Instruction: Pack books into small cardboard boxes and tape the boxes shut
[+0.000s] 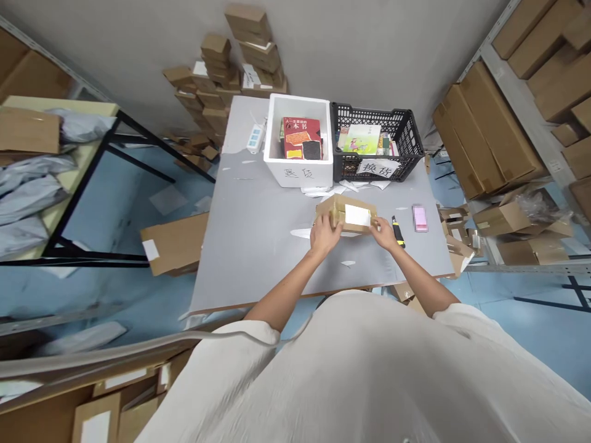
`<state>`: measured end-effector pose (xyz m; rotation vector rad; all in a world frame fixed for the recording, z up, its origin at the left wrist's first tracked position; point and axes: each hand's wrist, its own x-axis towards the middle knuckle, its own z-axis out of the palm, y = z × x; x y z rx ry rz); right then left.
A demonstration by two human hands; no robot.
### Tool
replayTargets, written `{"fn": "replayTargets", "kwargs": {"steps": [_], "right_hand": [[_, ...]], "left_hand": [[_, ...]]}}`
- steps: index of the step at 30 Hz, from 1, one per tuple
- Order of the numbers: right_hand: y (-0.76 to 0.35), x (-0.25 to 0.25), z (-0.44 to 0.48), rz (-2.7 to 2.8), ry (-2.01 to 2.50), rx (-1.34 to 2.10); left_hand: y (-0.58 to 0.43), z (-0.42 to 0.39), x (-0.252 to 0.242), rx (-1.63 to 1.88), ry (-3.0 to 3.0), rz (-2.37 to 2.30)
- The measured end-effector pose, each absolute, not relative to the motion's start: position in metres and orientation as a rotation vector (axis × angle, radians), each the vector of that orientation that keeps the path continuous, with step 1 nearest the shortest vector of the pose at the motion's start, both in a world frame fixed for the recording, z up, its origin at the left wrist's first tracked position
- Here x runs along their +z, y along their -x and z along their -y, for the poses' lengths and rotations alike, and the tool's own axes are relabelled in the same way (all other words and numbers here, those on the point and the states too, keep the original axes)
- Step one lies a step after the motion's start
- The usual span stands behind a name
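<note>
A small brown cardboard box (327,207) with a white label (357,215) on its near side is between my hands over the grey table (258,246). My left hand (325,235) is closed on its near left corner, thumb against the side. At the near right corner, my right hand (383,234) pinches the box by the label's end; whether its fingertips hold the label's edge too, I cannot tell. Just right of that hand lies a black and yellow utility knife (398,232). A phone (420,218) with a pink screen rests further right.
Behind the box stand a white foam bin (298,174) and a black plastic crate (339,161), both containing books. Paper scraps (348,263) litter the tabletop. Cardboard boxes (249,24) are stacked beyond the table, and loaded shelving (530,92) rises at right.
</note>
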<state>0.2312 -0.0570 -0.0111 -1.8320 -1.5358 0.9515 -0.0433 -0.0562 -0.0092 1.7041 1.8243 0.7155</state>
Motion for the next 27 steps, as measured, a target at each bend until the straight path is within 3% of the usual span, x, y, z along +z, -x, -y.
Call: {"fn": "replayTargets", "kwargs": {"steps": [9, 22, 27], "right_hand": [[-0.202, -0.041, 0.068, 1.492, 1.828, 1.074], [-0.233, -0.025, 0.095, 1.455, 1.838, 1.044], [-0.263, -0.028, 0.086, 1.427, 1.956, 1.031]], "left_hand": [[0.105, 0.079, -0.050, 0.688, -1.396, -1.725], [0.094, 0.080, -0.066, 0.683, -1.227, -1.597], [0.096, 0.082, -0.070, 0.727, -1.337, -1.818]]}}
